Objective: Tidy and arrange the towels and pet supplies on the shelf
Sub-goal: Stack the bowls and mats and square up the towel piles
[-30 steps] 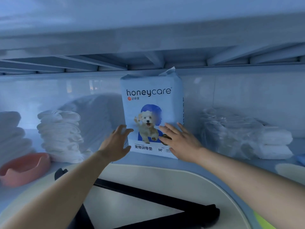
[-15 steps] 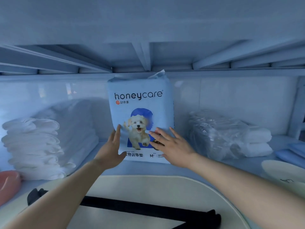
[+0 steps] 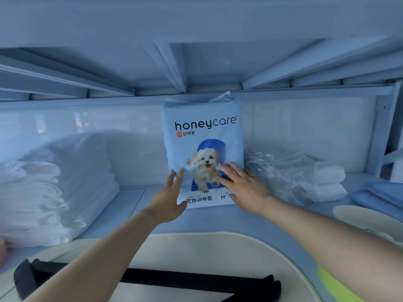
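Observation:
A light-blue pack of pet training pads (image 3: 202, 118), printed with "honeycare" and a puppy, stands upright at the back of the shelf (image 3: 130, 205). My left hand (image 3: 169, 198) is at its lower left corner with straight fingers against the front. My right hand (image 3: 244, 188) lies flat on its lower right front, fingers spread. A stack of folded white towels (image 3: 32, 203) sits at the left. Folded white towels in a clear plastic bag (image 3: 292, 173) lie just right of the pack.
The underside of the shelf above (image 3: 196, 62) hangs low over the pack. A pink bowl (image 3: 3, 251) peeks in at the far left. Blue folded pads (image 3: 381, 195) and a cream dish (image 3: 366, 221) sit at the right. A cream round board with a black bar (image 3: 196, 282) lies in front.
The pack has shifted right along the shelf, closer to the bagged towels, with both hands staying on its lower front. The view has also turned, so the left towels fill more of the frame.

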A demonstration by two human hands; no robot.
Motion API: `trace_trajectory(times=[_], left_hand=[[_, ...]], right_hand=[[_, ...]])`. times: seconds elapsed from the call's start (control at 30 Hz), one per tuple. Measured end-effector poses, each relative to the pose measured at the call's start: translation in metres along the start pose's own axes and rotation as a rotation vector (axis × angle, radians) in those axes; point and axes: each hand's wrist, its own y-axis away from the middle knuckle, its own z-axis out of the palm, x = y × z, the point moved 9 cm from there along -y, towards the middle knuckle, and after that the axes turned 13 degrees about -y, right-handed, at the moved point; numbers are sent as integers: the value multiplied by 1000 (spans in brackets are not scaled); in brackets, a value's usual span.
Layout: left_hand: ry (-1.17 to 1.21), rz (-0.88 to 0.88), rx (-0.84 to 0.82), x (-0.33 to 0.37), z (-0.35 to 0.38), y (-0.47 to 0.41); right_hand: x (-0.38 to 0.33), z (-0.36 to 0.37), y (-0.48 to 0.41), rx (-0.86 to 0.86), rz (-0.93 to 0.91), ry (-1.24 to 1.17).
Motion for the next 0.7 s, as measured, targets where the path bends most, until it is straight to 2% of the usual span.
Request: trace_trajectory(times=[0.1, 0.2, 0.23, 0.3, 0.37, 0.5, 0.7], left_hand=[[-136, -7, 42, 7, -3, -7], [-382, -44, 238, 11, -18, -8], [-447, 13, 326, 18, -23, -8], [-565, 131, 392, 28, -19, -14], [-685, 165, 367, 30, -9, -22], [-777, 92, 345, 37, -5, -31], [-744, 69, 339, 40, 2, -50]], right_hand=[[0, 0, -3, -7, -4, -20], [1, 6, -6, -78, 40, -55], [-1, 8, -6, -95, 59, -62], [-3, 17, -4, -147, 86, -53], [-4, 23, -3, -178, 87, 2], [5, 27, -4, -224, 62, 178], [23, 35, -13, -303, 122, 259]])
